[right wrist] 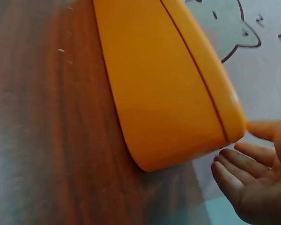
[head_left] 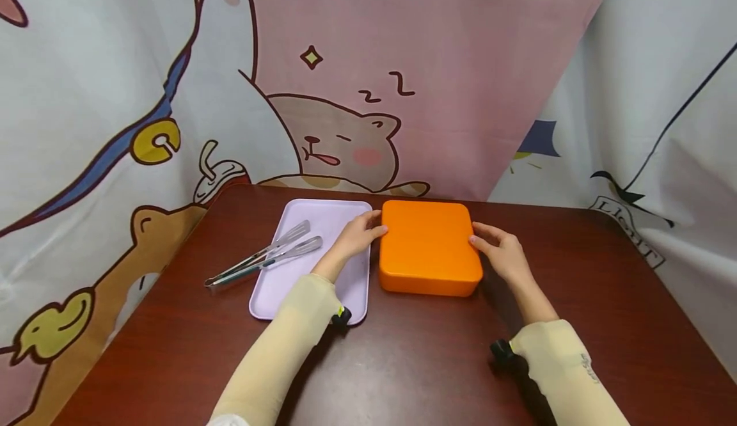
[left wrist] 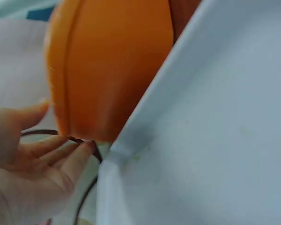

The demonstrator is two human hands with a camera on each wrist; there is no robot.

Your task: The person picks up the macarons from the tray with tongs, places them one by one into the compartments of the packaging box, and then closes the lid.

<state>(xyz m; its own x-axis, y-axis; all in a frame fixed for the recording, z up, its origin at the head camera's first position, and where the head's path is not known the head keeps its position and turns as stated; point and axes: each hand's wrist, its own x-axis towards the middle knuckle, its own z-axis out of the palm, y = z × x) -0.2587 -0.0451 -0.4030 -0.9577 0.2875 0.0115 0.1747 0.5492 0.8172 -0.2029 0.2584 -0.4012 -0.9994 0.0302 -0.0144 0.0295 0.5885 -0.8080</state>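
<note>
An orange lidded box (head_left: 428,240) sits on the table, its lid on; a seam runs round its side in both wrist views. At its left side is my left hand (head_left: 358,233), fingertips and thumb at the lid's edge. My right hand (head_left: 504,254) is at the opposite side, with its thumb at the lid edge. In the right wrist view, the fingers of that hand (right wrist: 257,176) extend loosely beside the box corner (right wrist: 154,93). Neither hand is curled round the box. My left forearm passes over a pale lilac tray (head_left: 276,298).
Metal tongs (head_left: 296,247) lie across the tray's left edge, handle end out over the table. The dark red-brown table (head_left: 414,362) backs onto a cartoon-printed curtain (head_left: 460,80). Small black wrist cameras (head_left: 503,352) hang under the sleeves.
</note>
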